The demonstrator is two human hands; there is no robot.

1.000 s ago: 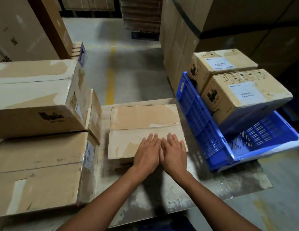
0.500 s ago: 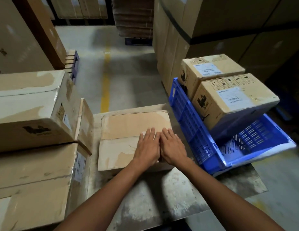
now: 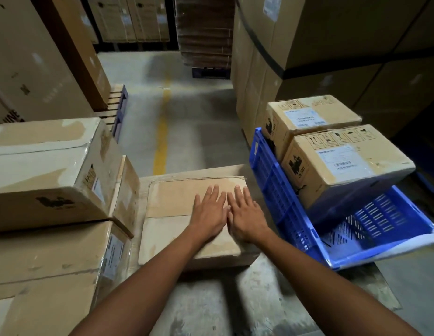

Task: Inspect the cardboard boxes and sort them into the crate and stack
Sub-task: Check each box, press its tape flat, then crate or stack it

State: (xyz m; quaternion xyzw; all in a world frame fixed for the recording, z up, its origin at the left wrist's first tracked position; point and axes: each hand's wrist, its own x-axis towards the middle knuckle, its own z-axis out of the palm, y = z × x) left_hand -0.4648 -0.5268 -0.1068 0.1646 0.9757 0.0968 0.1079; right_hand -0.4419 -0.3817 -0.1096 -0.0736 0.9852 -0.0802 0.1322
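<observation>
Both hands are on the centre box [image 3: 177, 197], palms down. Left hand [image 3: 208, 214] and right hand [image 3: 247, 217] lie side by side on its top face, thumbs about touching. Fingers [image 3: 214, 192] on both are straight and slightly apart, pressed flat on the cardboard. Nothing is gripped or pinched.

Centre box: low, flat and closed, with a darker stripped patch across the far half of the top. It sits on the table [image 3: 235, 299], between the stack on the left and the blue crate [image 3: 279, 190] on the right. It's just beside the crate wall.

Stack, left side: top box [image 3: 46, 166] on lower box [image 3: 46, 258]. Both are larger than the centre box, with worn tape on top and a label on the right end face. Another cardboard face [image 3: 127, 190] shows just right of the top box. I can't tell whether it's a separate box or a flap.

Crate: slotted plastic, at the table's right edge, tilted with the right side lower. Two closed boxes are in it, near box [image 3: 344, 163] and far box [image 3: 310, 115], touching each other. Both are tilted, with white shipping labels and handling marks facing up. The near part of the crate bottom is bare.

Background: concrete floor [image 3: 199, 132] with a yellow line [image 3: 162, 134], big cartons [image 3: 332, 44] at right with a dark strap, and a pallet [image 3: 119, 105] at left.
</observation>
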